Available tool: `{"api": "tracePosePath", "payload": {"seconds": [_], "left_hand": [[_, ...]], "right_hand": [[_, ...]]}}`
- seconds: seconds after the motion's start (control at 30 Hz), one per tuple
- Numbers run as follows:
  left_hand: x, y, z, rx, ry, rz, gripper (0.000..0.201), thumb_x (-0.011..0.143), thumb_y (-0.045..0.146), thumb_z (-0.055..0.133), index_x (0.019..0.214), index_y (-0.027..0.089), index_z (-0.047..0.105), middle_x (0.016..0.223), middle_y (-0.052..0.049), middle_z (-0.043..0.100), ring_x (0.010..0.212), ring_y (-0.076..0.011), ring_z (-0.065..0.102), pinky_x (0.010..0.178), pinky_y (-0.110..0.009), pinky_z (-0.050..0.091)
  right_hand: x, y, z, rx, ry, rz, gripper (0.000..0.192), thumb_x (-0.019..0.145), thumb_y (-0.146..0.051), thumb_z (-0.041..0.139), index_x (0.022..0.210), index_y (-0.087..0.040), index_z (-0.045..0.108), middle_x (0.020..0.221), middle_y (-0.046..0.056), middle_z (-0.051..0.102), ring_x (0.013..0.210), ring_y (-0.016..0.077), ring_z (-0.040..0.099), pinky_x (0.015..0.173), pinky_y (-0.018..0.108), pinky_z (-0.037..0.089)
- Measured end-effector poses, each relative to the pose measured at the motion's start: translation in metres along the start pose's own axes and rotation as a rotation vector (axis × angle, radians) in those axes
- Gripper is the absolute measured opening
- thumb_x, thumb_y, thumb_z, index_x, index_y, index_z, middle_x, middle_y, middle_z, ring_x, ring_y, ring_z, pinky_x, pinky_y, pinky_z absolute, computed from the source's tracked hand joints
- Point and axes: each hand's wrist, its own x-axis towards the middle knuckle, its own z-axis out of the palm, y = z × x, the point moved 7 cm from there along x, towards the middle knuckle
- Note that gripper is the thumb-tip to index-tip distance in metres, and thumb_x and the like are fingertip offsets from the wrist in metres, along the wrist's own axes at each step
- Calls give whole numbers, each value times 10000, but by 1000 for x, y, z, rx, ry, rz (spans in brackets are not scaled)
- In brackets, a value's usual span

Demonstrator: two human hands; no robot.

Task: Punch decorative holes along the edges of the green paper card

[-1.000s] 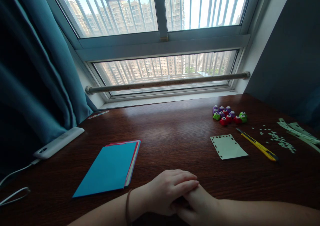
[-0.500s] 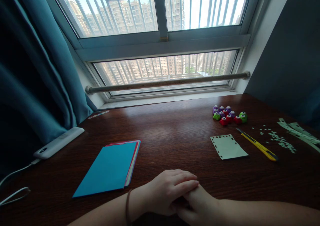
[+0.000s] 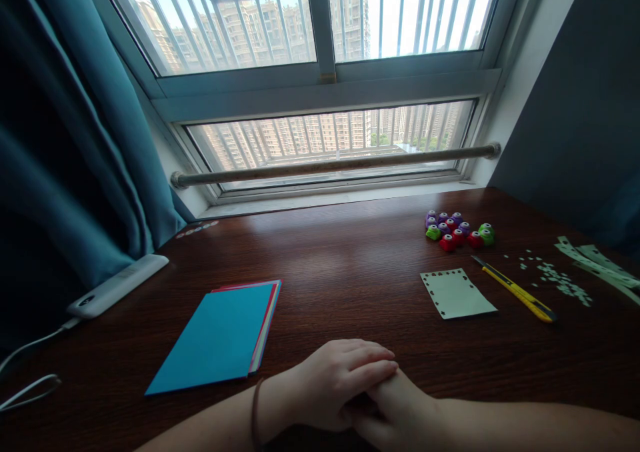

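My left hand, with a thin brown band at its wrist, lies across my right hand at the bottom middle. Its fingers are held together and curl over the back of the right one. The right fingers are mostly hidden under the left hand and by the frame's lower edge. Left of the hands, apart from them, lies a stack of coloured paper with a blue sheet on top. Off to the right is a small pale green sheet, with punched holes along two edges.
A yellow utility knife lies beside the punched sheet. Farther right are scattered paper bits and pale strips. Several small red, purple and green craft punches cluster behind. A white power strip with a cable stands by the curtain.
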Motion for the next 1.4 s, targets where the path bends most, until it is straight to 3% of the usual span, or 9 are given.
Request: {"api": "tracePosePath", "payload": {"seconds": [1.4], "left_hand": [[1,0,0,2,-2,-8,578,750,202,490,1285,148,279,1181,-130,522,1052,-219,521,903,-343,445]], "right_hand": [[1,1,0,-17,-11,31,415,682,-144,488,1082,-89,583,1071,131,613,1011,222,557,897,301,441]]}}
